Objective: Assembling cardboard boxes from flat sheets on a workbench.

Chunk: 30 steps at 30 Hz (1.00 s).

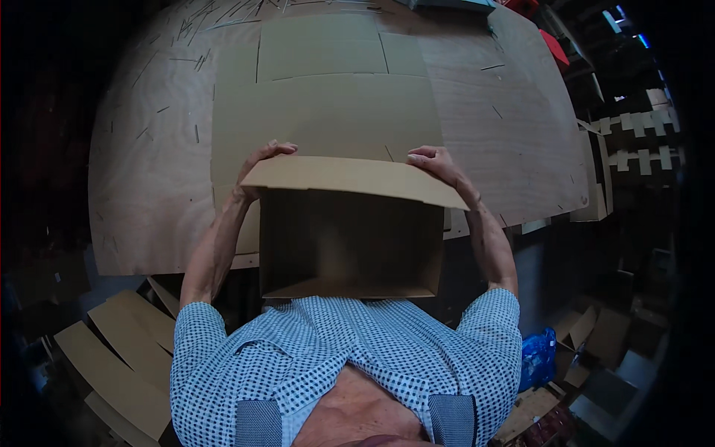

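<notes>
A brown cardboard box [350,238] stands against my chest at the table's near edge, its dark inside facing up towards me. One long flap [357,174] is raised along its far side. My left hand [269,153] curls round the flap's left end, part of it hidden behind the cardboard. At the flap's right part, my right hand [438,161] grips the edge with bent fingers. Beyond the box, a flat creased cardboard sheet [328,112] lies on the wooden table.
The pale plywood table [160,179] carries scattered thin dark strips [223,15], thickest at the far left. Folded cardboard pieces [112,350] lie low on the left. A blue plastic bag [538,357] and more cardboard [607,335] are low on the right.
</notes>
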Each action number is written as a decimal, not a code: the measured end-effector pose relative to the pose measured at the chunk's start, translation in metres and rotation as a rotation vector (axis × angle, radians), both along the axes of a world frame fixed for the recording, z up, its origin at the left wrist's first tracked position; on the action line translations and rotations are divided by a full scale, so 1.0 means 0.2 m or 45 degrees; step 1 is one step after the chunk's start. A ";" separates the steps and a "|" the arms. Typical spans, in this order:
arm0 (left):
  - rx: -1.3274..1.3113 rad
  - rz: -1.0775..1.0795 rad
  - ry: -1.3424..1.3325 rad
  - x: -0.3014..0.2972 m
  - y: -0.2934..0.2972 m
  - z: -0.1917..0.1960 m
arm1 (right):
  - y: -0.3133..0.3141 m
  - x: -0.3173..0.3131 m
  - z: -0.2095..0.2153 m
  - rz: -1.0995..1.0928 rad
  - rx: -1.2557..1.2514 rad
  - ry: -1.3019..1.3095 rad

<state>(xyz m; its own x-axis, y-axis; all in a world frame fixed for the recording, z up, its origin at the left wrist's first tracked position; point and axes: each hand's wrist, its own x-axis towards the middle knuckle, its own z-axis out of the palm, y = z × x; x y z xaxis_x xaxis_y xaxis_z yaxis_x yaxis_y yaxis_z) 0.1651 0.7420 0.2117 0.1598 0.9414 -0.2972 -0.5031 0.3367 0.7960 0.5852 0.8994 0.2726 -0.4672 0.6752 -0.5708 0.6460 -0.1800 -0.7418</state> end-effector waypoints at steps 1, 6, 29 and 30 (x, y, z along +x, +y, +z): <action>-0.021 -0.053 0.058 0.00 -0.01 0.02 | -0.03 0.01 0.00 0.061 0.135 0.005; 0.075 -0.440 0.594 -0.05 0.03 0.23 | -0.08 0.02 0.07 0.459 0.660 -0.277; 0.602 -0.577 1.986 0.30 0.27 0.21 | -0.22 -0.59 0.07 0.453 1.463 -0.317; 0.644 -0.488 1.967 0.27 0.26 0.17 | -0.20 -0.59 0.09 0.382 1.647 -0.173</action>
